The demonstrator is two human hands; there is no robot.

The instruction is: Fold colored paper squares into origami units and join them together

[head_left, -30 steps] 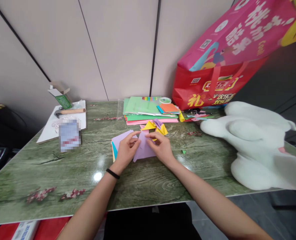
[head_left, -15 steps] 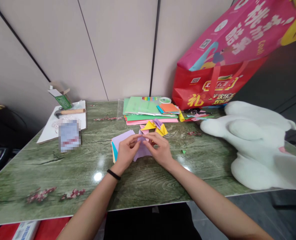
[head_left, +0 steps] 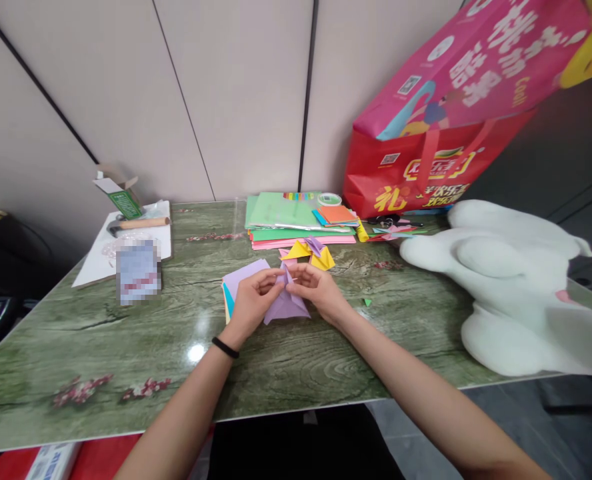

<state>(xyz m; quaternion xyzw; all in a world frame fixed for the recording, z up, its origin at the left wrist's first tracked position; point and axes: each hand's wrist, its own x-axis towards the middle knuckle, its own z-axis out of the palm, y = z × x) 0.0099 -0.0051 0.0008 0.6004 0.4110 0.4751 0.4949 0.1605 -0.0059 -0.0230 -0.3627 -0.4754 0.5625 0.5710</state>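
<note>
A sheet of purple origami paper (head_left: 287, 305) stands partly folded between my hands, its upper part drawn into a point and its lower edge spread toward me. My left hand (head_left: 257, 293) pinches it from the left, fingertips near the peak. From the other side my right hand (head_left: 319, 290) grips the upper right edge between thumb and fingers. Just beyond lie folded paper pieces (head_left: 321, 257) in yellow, purple and pink. Beside my left hand is a stack of coloured paper squares (head_left: 243, 273), purple on top.
Green and pink paper packs (head_left: 276, 213) lie at the back with a tape roll (head_left: 329, 199). A white plush toy (head_left: 506, 287) fills the right side. Gift bags (head_left: 406, 167) lean at the wall. A hammer (head_left: 139, 225) rests on a white board at left.
My right hand has shifted slightly right and its fingers have parted a little from the left hand's. More of the purple paper now shows, its lower part spread wider.
</note>
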